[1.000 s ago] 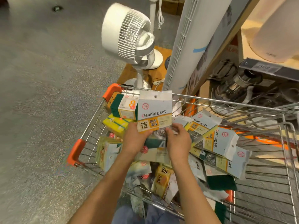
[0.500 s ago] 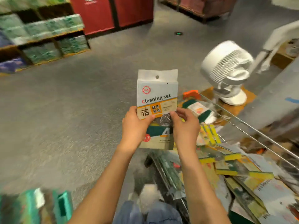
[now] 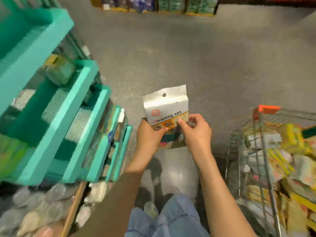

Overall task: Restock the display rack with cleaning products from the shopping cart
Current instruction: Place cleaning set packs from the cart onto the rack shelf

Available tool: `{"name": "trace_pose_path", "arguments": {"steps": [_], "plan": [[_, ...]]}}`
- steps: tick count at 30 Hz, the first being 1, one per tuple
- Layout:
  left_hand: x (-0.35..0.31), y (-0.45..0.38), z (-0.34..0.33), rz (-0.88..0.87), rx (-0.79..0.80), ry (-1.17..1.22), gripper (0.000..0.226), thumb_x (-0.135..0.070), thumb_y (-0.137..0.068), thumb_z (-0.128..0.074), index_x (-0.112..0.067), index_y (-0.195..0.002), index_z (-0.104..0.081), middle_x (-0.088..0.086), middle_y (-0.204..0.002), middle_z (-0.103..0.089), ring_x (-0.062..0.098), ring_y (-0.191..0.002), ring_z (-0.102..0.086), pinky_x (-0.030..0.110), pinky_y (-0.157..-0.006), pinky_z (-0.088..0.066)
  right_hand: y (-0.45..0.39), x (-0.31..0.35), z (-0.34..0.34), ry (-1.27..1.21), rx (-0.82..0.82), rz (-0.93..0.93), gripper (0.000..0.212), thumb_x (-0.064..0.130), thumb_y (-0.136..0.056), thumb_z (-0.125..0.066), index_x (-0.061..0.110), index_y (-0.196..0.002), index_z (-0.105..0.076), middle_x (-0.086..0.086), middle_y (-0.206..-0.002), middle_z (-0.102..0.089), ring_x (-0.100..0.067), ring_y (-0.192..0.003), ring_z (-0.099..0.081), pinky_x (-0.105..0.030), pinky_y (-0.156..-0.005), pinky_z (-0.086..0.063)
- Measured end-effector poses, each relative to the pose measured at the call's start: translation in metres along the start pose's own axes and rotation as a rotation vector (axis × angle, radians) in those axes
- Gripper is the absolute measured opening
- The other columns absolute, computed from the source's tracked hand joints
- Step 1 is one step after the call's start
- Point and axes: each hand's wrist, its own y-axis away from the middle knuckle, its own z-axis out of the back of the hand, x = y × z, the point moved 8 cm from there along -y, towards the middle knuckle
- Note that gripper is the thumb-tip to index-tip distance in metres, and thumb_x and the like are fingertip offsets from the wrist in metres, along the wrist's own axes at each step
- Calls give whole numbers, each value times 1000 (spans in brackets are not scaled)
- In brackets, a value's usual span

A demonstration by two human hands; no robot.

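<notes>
The teal display rack point(image 3: 56, 106) stands to my left. My left hand point(image 3: 149, 136), the nearer one, and my right hand point(image 3: 195, 134) pinch the upright cleaning set packet point(image 3: 166, 105) between them. The shopping cart point(image 3: 261, 151) stands to my right.

There is just one camera, and it sits on the person's head. It looks forward and down at the grey floor point(image 3: 213, 62). It is close to the two arms that reach out below it. The teal rack point(image 3: 56, 106) fills the left side. The wire cart point(image 3: 261, 151) is on the right. The edges look blurry.
</notes>
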Motion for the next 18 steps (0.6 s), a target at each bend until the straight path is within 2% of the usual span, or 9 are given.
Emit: {"name": "trace_pose_path", "arguments": {"steps": [1,3,4,6,8,11,13,14,18], "plan": [[15,4,12,15,-8,14,49,-5,-72,-78,-4,-115,-55,6,-107,-65,18,-91,-65,7,-49,-46,9,-4,-17,10,39,0,19,20,-83,-68,14,-100,-63,-1,-93,-67,-14,-86,-61,-25,-78,-46],[49,4,34,50,-41,25,51,-3,-72,-77,-5,-117,-54,7,-109,-65,18,-94,-64,6,-48,-46,24,-7,-52,41,126,24,21,18,-82,-67,17,-102,-64,-2,-95,-68,-17,-89,-62,-32,-81,-49],[60,6,45,65,-50,-15,52,-5,-72,-78,-6,-118,-53,9,-111,-65,19,-97,-63,9,-51,-49,30,-8,-69,64,167,44,22,15,-81,-67,17,-102,-64,-3,-94,-68,-19,-88,-62,-34,-81,-49],[73,9,72,25,-183,-166,52,-15,-71,-79,-4,-115,-54,13,-109,-65,25,-98,-63,18,-66,-50,36,-15,-102,103,240,62,25,10,-78,-66,13,-103,-62,-7,-96,-67,-24,-91,-62,-39,-82,-49],[89,8,89,-31,-260,-236,54,-28,-64,-79,3,-104,-61,18,-91,-67,25,-83,-66,18,-67,-42,37,-26,-132,132,310,42,30,6,-78,-65,12,-107,-57,-9,-102,-66,-26,-97,-61,-43,-85,-48],[126,-2,102,-19,-206,-208,40,-10,-62,-81,-6,-99,-66,7,-92,-67,8,-84,-62,9,-66,-43,33,-41,-174,112,411,27,34,-1,-79,-60,13,-107,-49,-10,-102,-63,-27,-98,-61,-43,-85,-50],[153,-8,112,40,-207,-75,34,0,-66,-74,-10,-96,-63,8,-97,-67,15,-88,-64,24,-69,-52,32,-46,-203,125,526,4,31,-2,-84,-56,12,-110,-47,-5,-100,-59,-23,-96,-59,-37,-80,-51],[164,-8,117,72,-224,-35,34,0,-67,-70,-9,-99,-60,11,-99,-65,21,-91,-64,32,-70,-53,32,-48,-218,121,580,7,26,0,-85,-54,11,-108,-47,-5,-99,-59,-22,-95,-58,-39,-78,-51],[202,-24,132,162,-351,-22,38,-9,-69,-63,-19,-100,-45,18,-103,-54,28,-91,-55,44,-73,-49,23,-59,-268,84,679,66,13,0,-87,-51,7,-96,-45,-11,-94,-59,-30,-91,-57,-45,-75,-49]]}}
